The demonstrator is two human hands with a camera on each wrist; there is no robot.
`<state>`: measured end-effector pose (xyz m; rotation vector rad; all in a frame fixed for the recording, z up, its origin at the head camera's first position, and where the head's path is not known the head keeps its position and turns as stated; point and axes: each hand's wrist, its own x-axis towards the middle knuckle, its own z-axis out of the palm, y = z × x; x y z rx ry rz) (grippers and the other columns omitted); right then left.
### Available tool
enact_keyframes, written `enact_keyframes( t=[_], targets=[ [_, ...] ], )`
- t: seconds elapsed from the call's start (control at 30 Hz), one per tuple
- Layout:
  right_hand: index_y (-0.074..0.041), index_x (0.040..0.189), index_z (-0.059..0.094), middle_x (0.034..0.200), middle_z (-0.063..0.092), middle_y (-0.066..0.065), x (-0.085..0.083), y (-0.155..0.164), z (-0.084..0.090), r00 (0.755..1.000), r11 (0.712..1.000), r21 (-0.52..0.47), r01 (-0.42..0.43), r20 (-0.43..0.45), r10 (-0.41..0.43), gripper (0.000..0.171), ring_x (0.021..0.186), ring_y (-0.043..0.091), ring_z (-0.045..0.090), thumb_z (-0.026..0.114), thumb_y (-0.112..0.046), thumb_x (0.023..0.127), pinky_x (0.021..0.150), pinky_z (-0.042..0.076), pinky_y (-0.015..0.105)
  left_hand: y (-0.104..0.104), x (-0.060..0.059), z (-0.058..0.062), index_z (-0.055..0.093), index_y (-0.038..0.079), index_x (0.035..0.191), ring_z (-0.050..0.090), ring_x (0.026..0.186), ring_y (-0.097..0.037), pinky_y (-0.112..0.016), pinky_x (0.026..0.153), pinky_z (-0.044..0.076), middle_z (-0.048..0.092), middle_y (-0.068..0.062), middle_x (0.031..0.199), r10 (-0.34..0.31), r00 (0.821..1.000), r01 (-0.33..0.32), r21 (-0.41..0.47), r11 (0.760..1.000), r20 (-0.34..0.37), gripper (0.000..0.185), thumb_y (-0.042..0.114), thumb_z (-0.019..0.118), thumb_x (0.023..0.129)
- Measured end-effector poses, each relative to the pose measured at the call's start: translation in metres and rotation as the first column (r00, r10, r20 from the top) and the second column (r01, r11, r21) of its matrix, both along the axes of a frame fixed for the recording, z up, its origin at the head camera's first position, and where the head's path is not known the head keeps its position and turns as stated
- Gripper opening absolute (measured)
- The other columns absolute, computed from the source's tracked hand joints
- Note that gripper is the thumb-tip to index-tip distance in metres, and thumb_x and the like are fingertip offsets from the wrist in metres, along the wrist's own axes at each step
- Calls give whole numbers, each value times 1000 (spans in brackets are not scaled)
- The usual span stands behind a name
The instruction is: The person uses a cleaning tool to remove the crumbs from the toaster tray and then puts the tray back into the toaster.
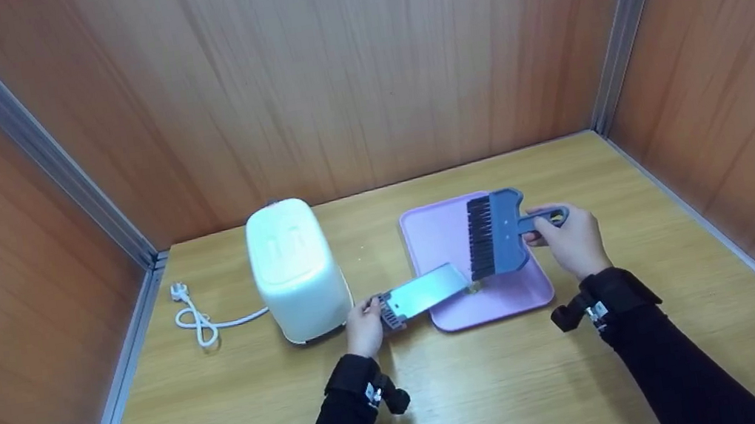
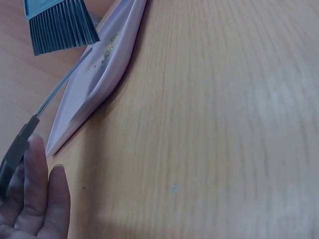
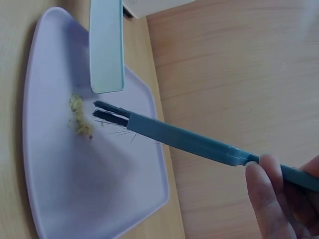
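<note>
Brush [image 2: 62,27] cut off atop left wrist view, crumbs [image 2: 110,47] blurred

The crumbs [image 3: 79,117] are too small to identify, and the left wrist view crops the brush [image 2: 62,29].

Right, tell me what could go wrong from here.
The crumbs lie near the rim of the tray, so the brush might flick some onto the table. The scoop seems held above the tray, so crumbs could slip under it. The left hand is close beside the white appliance and might bump it.
</note>
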<state>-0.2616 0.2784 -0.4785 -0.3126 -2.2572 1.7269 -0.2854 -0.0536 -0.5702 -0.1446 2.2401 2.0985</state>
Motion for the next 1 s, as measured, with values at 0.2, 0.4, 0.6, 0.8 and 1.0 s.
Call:
enact_keyframes(
  t=[0.2, 0.4, 0.6, 0.8, 1.0],
  targets=[
    [10, 135, 64, 120, 72, 29, -1, -10, 5, 998, 990, -127, -54, -29, 51, 32, 83, 10, 77, 55, -4, 108, 85, 63, 27, 3, 0, 0, 55, -17, 141, 66, 108, -28, -38, 96, 56, 67, -29, 125, 31, 999, -31, -14, 999, 26, 40, 11, 44, 114],
    [8, 137, 64, 122, 71, 25, -3, -24, 1, 995, 971, -221, -95, 11, 100, 31, 86, 13, 78, 54, -5, 110, 87, 63, 30, 4, 1, 2, 48, -18, 146, 70, 97, -26, -38, 82, 64, 65, -31, 123, -30, 998, 24, 111, 994, 48, 42, 12, 40, 116],
    [8, 133, 66, 112, 74, 22, -5, -39, -7, 990, 961, -240, -137, -2, 141, 30, 85, 15, 78, 54, -4, 109, 87, 64, 32, 4, 2, 2, 47, -18, 146, 70, 92, -24, -40, 80, 65, 65, -29, 119, -28, 998, 21, 137, 990, 50, 42, 10, 40, 116],
    [7, 131, 69, 109, 75, 22, -5, -42, -9, 990, 972, -188, -141, 3, 144, 28, 83, 15, 78, 56, -2, 107, 84, 64, 32, 4, 1, 0, 48, -18, 145, 70, 95, -24, -37, 80, 65, 65, -31, 123, -23, 999, 17, 123, 992, 47, 42, 10, 39, 116],
    [8, 131, 69, 109, 77, 21, -5, -37, -10, 989, 979, -142, -145, 4, 147, 29, 80, 13, 78, 57, -2, 106, 82, 64, 30, 2, 1, -1, 50, -16, 145, 68, 107, -33, -39, 88, 63, 64, -32, 127, 3, 998, -8, 84, 996, 59, 41, 11, 40, 116]
  ],
)
